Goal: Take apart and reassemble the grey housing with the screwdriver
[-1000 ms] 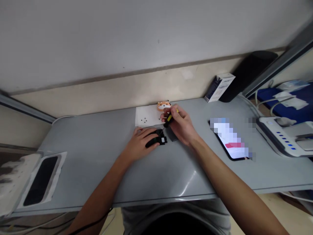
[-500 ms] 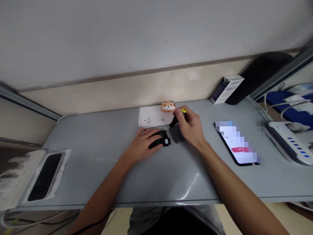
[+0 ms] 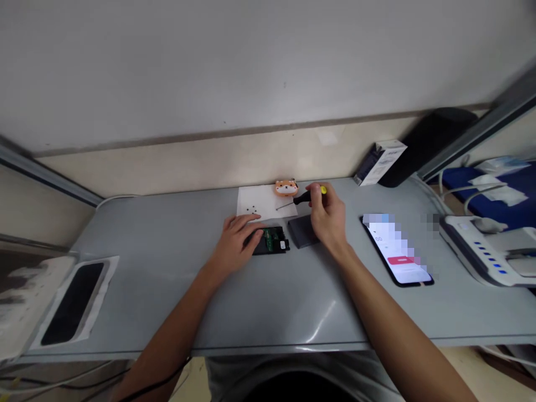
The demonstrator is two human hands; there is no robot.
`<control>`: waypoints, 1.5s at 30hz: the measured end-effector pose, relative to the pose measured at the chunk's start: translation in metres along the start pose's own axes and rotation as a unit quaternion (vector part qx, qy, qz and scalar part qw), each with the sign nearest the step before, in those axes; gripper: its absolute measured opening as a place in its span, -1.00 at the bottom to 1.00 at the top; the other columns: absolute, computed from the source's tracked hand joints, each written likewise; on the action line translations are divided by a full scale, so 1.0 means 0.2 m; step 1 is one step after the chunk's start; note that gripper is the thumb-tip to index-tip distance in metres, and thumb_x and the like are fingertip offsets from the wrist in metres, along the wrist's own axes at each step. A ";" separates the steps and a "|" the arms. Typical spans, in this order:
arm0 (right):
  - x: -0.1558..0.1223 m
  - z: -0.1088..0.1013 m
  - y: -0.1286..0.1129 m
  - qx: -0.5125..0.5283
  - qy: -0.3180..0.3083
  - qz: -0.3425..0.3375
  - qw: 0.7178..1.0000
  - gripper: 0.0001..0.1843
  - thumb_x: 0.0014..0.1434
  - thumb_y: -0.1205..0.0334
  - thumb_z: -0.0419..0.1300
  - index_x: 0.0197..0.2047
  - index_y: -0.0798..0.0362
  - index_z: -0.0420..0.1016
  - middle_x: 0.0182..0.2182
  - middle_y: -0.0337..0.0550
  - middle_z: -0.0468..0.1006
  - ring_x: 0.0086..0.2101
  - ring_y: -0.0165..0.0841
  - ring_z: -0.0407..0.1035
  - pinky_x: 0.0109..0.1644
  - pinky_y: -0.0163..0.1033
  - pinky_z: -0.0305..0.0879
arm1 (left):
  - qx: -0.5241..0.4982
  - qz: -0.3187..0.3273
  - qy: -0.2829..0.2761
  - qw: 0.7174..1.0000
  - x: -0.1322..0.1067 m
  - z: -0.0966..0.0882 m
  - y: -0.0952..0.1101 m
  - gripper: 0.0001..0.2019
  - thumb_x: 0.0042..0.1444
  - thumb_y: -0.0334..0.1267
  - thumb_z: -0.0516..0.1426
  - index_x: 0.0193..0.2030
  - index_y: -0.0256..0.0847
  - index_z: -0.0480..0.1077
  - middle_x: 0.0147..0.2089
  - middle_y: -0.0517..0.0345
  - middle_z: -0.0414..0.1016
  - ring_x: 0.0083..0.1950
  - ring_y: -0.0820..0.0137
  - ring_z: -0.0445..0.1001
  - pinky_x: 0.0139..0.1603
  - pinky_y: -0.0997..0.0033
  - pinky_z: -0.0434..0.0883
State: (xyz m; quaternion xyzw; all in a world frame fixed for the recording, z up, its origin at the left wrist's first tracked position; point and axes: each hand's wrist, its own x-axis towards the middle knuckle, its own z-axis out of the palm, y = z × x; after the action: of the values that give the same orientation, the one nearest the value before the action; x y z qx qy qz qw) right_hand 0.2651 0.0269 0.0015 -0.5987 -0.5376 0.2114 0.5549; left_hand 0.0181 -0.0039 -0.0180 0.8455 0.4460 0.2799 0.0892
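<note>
My left hand [image 3: 235, 241] lies with its fingers on the left end of a small opened black device [image 3: 271, 241] whose green circuit board shows. My right hand [image 3: 327, 219] grips a small screwdriver [image 3: 302, 198] with a black and yellow handle, its thin shaft lifted and pointing left over a white paper sheet [image 3: 259, 202]. Several tiny dark screws [image 3: 252, 209] lie on that sheet. A dark grey cover [image 3: 302, 231] lies flat just right of the device, partly under my right hand.
An orange animal-shaped figure [image 3: 286, 187] sits at the paper's far edge. A lit phone [image 3: 397, 251] lies to the right, a white power strip [image 3: 486, 245] beyond it. A small box [image 3: 380, 162] and a black object [image 3: 427, 139] stand at the back right. A black-screened device [image 3: 69, 304] lies at the grey table's [image 3: 268, 301] left end.
My right hand has lifted the screwdriver away from the device and swung its tip up and left over the paper. My left hand has slid back, uncovering the circuit board.
</note>
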 end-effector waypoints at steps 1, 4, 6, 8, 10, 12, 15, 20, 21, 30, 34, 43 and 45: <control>0.00 0.00 -0.01 0.011 0.003 0.000 1.000 -0.35 0.37 -0.42 -0.02 -0.17 0.00 0.54 -0.46 -0.23 0.49 -0.46 -0.36 0.34 -0.33 -0.21 0.21 | -0.005 -0.011 0.020 1.000 0.00 0.01 0.00 -0.72 0.51 -0.15 0.04 0.07 -0.06 0.59 0.19 0.03 0.64 0.23 0.23 0.57 0.33 0.03 0.37; -0.02 0.00 -0.03 0.049 0.007 -0.004 0.999 -0.35 0.38 -0.41 -0.01 -0.21 0.00 0.54 -0.45 -0.23 0.50 -0.46 -0.37 0.36 -0.34 -0.23 0.26 | -0.017 -0.053 0.061 0.997 0.00 0.03 -0.01 -0.79 0.45 -0.15 0.15 0.06 -0.04 0.59 0.15 0.06 0.66 0.21 0.22 0.58 0.31 0.05 0.40; -0.03 0.01 -0.05 0.078 0.005 -0.005 0.997 -0.35 0.37 -0.42 -0.01 -0.22 0.00 0.54 -0.47 -0.24 0.48 -0.48 -0.39 0.35 -0.36 -0.24 0.28 | -0.020 -0.080 0.073 0.994 0.00 0.04 -0.02 -0.81 0.40 -0.15 0.21 0.06 -0.03 0.60 0.14 0.08 0.66 0.21 0.22 0.58 0.31 0.05 0.40; -0.04 0.02 -0.07 0.106 -0.001 -0.001 0.994 -0.35 0.36 -0.43 0.00 -0.24 0.00 0.54 -0.48 -0.25 0.47 -0.49 -0.40 0.36 -0.38 -0.25 0.29 | -0.023 -0.094 0.079 0.992 0.01 0.05 -0.02 -0.81 0.36 -0.16 0.26 0.06 -0.02 0.60 0.13 0.09 0.66 0.20 0.21 0.58 0.29 0.05 0.42; -0.05 0.03 -0.08 0.134 -0.011 0.009 0.991 -0.34 0.34 -0.44 0.02 -0.26 -0.01 0.54 -0.48 -0.24 0.47 -0.48 -0.41 0.36 -0.40 -0.27 0.28 | -0.027 -0.091 0.083 0.992 0.01 0.05 -0.03 -0.83 0.33 -0.16 0.29 0.03 -0.02 0.61 0.09 0.11 0.68 0.16 0.21 0.60 0.25 0.07 0.43; -0.06 0.04 -0.08 0.156 -0.021 0.019 0.987 -0.34 0.33 -0.45 0.03 -0.26 -0.01 0.53 -0.46 -0.24 0.47 -0.47 -0.41 0.37 -0.43 -0.29 0.27 | -0.032 -0.077 0.085 0.993 0.01 0.05 -0.03 -0.87 0.32 -0.17 0.30 -0.02 -0.02 0.63 0.05 0.13 0.69 0.12 0.23 0.61 0.23 0.08 0.44; -0.06 0.04 -0.08 0.165 -0.026 0.028 0.986 -0.36 0.34 -0.44 0.04 -0.27 -0.01 0.53 -0.46 -0.24 0.46 -0.46 -0.41 0.36 -0.43 -0.30 0.26 | -0.042 -0.057 0.090 0.993 0.01 0.05 -0.04 -0.92 0.34 -0.19 0.29 -0.09 -0.02 0.64 0.00 0.14 0.69 0.05 0.26 0.63 0.20 0.09 0.44; -0.06 0.04 -0.07 0.161 -0.029 0.034 0.986 -0.38 0.35 -0.41 0.05 -0.28 -0.01 0.53 -0.48 -0.26 0.45 -0.49 -0.43 0.33 -0.42 -0.29 0.27 | -0.057 -0.036 0.107 0.992 0.01 0.04 -0.05 -0.91 0.37 -0.21 0.26 -0.14 -0.05 0.64 -0.05 0.15 0.70 -0.02 0.29 0.63 0.15 0.12 0.45; -0.06 0.04 -0.07 0.161 -0.027 0.034 0.986 -0.38 0.36 -0.41 0.04 -0.28 -0.01 0.53 -0.47 -0.26 0.46 -0.49 -0.43 0.34 -0.42 -0.29 0.27 | -0.058 -0.032 0.109 0.992 0.01 0.05 -0.05 -0.91 0.36 -0.22 0.26 -0.13 -0.05 0.64 -0.06 0.15 0.69 -0.03 0.29 0.63 0.15 0.12 0.45; -0.05 0.03 -0.09 0.180 -0.030 0.035 0.983 -0.33 0.30 -0.48 0.06 -0.31 0.00 0.51 -0.52 -0.28 0.43 -0.52 -0.44 0.31 -0.42 -0.28 0.27 | -0.073 -0.029 0.116 0.990 0.02 0.05 -0.02 -0.90 0.37 -0.22 0.25 -0.17 -0.05 0.63 -0.10 0.15 0.68 -0.06 0.30 0.62 0.08 0.14 0.48; -0.05 0.04 -0.08 0.176 -0.035 0.050 0.983 -0.33 0.31 -0.48 0.04 -0.31 0.00 0.51 -0.52 -0.28 0.43 -0.52 -0.43 0.31 -0.42 -0.27 0.26 | -0.098 -0.051 0.109 0.988 0.02 0.04 -0.01 -0.87 0.38 -0.20 0.23 -0.18 -0.06 0.62 -0.11 0.13 0.67 -0.06 0.30 0.61 0.10 0.14 0.52; -0.07 0.05 -0.06 0.133 -0.047 0.023 0.990 -0.34 0.36 -0.44 0.00 -0.28 -0.01 0.52 -0.51 -0.26 0.43 -0.49 -0.40 0.33 -0.38 -0.25 0.26 | -0.047 -0.081 -0.005 0.996 0.01 -0.04 -0.01 -0.60 0.26 -0.39 0.14 0.21 -0.05 0.45 0.13 0.03 0.59 0.20 0.15 0.51 0.29 0.01 0.39; -0.08 0.06 -0.06 0.119 -0.062 0.014 0.991 -0.35 0.36 -0.43 0.01 -0.26 -0.01 0.52 -0.50 -0.26 0.44 -0.48 -0.39 0.34 -0.36 -0.25 0.26 | -0.021 -0.087 -0.013 0.996 0.01 -0.05 -0.02 -0.66 0.24 -0.46 0.07 0.08 -0.09 0.49 0.01 0.06 0.61 0.10 0.18 0.54 0.22 0.05 0.41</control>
State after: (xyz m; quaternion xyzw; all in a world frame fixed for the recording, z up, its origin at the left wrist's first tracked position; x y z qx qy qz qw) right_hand 0.2451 0.0158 0.0039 -0.5215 -0.5339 0.3183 0.5845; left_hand 0.0108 0.0003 -0.0113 0.8050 0.5102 0.2699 0.1369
